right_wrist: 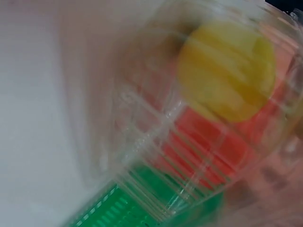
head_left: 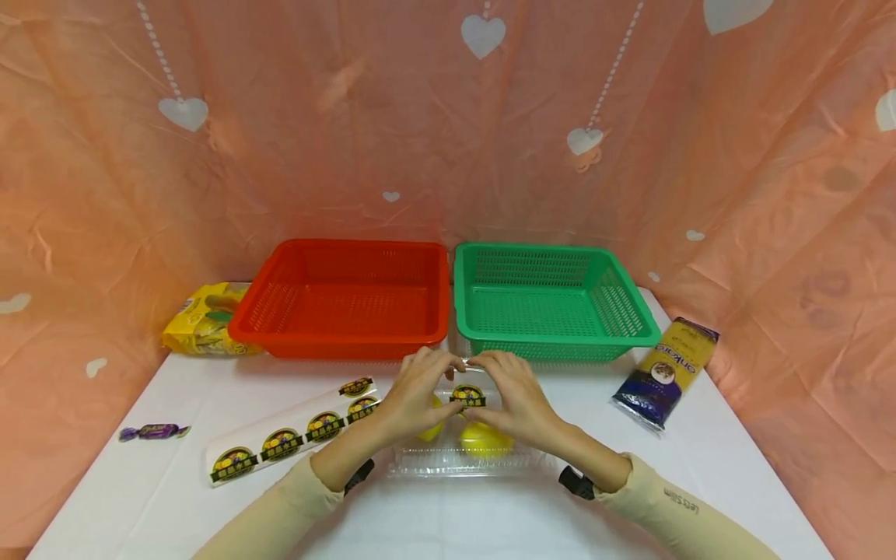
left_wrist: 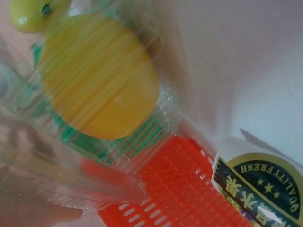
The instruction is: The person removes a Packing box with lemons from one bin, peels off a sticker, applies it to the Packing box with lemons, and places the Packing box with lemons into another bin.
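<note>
A clear plastic clamshell box (head_left: 458,465) with ribbed walls lies on the white table in front of me. Yellow fruit (head_left: 484,439) shows through it, and a round black-and-gold fruit sticker (head_left: 467,397) is on its lid. My left hand (head_left: 418,393) grips the box from the left, thumb near the sticker and fingers bent over the far side. From the right, my right hand (head_left: 516,398) holds it in a mirrored way. The left wrist view shows a yellow fruit (left_wrist: 99,78) behind the ribbed plastic; the right wrist view has one (right_wrist: 227,71) too, blurred.
Behind the box stand a red basket (head_left: 343,341) and a green basket (head_left: 556,341). To the left lie a strip of fruit stickers (head_left: 301,424), a purple wrapped candy (head_left: 154,432) and a yellow bag (head_left: 203,323). A gold-and-purple packet (head_left: 665,373) lies at right.
</note>
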`<state>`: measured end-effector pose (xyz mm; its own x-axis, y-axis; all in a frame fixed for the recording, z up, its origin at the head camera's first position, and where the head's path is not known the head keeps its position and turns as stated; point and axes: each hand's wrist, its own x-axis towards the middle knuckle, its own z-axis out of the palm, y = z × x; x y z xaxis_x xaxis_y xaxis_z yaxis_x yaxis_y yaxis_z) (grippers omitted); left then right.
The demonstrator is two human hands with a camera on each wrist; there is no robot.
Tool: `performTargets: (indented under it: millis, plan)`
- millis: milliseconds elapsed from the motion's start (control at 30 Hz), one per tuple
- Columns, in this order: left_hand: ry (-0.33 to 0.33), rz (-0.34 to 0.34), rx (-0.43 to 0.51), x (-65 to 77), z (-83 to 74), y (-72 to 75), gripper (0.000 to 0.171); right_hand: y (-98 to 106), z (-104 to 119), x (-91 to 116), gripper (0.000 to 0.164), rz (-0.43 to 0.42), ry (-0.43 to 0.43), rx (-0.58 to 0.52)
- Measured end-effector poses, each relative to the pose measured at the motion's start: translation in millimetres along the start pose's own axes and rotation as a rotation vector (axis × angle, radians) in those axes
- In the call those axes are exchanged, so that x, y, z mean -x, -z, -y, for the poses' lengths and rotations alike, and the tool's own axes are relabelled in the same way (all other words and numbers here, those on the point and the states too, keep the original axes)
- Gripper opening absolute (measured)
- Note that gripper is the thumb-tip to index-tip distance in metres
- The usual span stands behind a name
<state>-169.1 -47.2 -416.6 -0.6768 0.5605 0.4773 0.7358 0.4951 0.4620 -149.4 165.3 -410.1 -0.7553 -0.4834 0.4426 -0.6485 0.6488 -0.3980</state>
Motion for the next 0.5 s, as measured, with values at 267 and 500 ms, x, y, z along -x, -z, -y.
performTargets:
  millis: [267,500]
  plan:
    - [0.055,0.053,-0.153,-1.4,1.9,-1.7,0.061,4.4,-5.1,-1.8,0.087,0.099,-0.128,0.137]
    - [0.120,0.093,-0.248,-2.8,3.0,-3.4,0.072,0.5,-10.5,-3.5,0.077,0.096,-0.167,0.090]
